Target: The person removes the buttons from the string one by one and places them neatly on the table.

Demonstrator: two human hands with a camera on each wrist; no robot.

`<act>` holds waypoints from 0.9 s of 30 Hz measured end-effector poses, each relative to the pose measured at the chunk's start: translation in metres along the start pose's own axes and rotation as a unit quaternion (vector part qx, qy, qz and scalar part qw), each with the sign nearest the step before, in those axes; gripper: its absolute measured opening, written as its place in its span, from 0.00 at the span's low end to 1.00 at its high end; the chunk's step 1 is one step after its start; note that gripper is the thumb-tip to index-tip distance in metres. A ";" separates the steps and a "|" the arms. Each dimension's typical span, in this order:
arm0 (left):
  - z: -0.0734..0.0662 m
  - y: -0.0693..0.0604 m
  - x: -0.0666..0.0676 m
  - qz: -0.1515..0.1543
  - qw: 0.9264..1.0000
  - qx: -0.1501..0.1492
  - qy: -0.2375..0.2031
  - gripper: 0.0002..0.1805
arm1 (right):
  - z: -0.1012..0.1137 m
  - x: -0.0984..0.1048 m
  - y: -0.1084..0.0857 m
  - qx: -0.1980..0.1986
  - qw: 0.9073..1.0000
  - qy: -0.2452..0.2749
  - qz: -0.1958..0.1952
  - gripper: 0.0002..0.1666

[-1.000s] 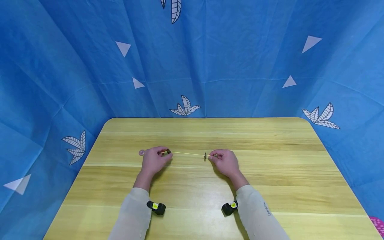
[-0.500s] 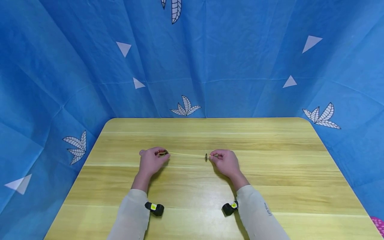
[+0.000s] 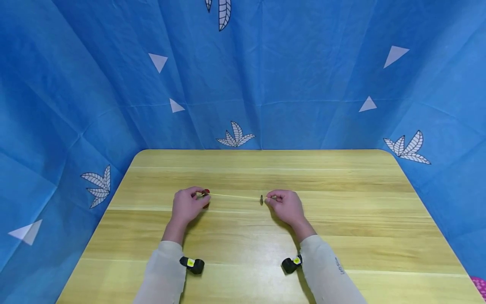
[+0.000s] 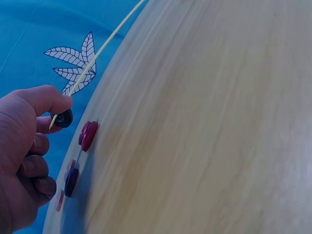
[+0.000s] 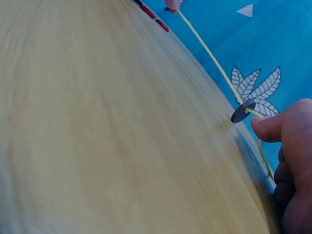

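A yellow string stretches between the two hands above the table. At its left end my left hand pinches a black button between thumb and index finger, and the string runs through that button. On the right, my right hand pinches the string between thumb and fingertips. Just outside those fingers, a dark round button is threaded on the string, standing on edge. A short tail of string hangs below the right thumb in the right wrist view.
Red buttons, a dark button and a pink button lie on the wooden table under and beside the left hand. A blue curtain hangs behind the table's far edge.
My left hand has moved left with the black button, lengthening the string between the hands. It now covers the pink button, and red buttons show past its fingers. The right hand stays almost still.
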State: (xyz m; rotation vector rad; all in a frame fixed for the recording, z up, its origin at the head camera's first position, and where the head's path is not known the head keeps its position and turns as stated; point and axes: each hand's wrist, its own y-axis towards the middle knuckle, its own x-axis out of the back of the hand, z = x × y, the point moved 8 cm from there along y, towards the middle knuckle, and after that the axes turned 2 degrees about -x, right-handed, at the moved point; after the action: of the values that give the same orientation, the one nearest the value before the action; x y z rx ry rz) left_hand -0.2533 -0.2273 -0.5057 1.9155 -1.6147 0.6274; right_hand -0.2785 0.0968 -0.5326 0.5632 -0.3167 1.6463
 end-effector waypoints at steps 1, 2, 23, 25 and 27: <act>0.001 0.000 0.000 0.001 1.000 0.000 0.001 0.13 | 0.000 0.000 0.000 -0.001 1.000 0.001 0.000 0.03; 0.002 0.000 0.001 0.000 1.000 0.000 0.002 0.13 | 0.000 0.000 0.000 -0.002 1.000 0.001 0.000 0.03; 0.014 -0.006 0.016 -0.016 1.000 0.003 0.024 0.13 | 0.002 0.002 0.001 0.005 1.000 -0.010 -0.003 0.04; 0.017 -0.007 0.019 -0.019 1.000 0.011 0.019 0.14 | 0.002 0.002 0.001 0.006 1.000 -0.010 -0.003 0.04; 0.021 -0.007 0.022 -0.021 1.000 0.017 0.014 0.14 | 0.003 0.003 0.001 0.007 1.000 -0.009 -0.003 0.04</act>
State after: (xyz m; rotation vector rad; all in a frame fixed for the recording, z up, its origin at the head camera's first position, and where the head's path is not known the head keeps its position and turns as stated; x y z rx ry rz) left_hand -0.2423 -0.2566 -0.5069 1.9513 -1.5511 0.6662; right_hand -0.2794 0.0974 -0.5290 0.5899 -0.3169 1.6403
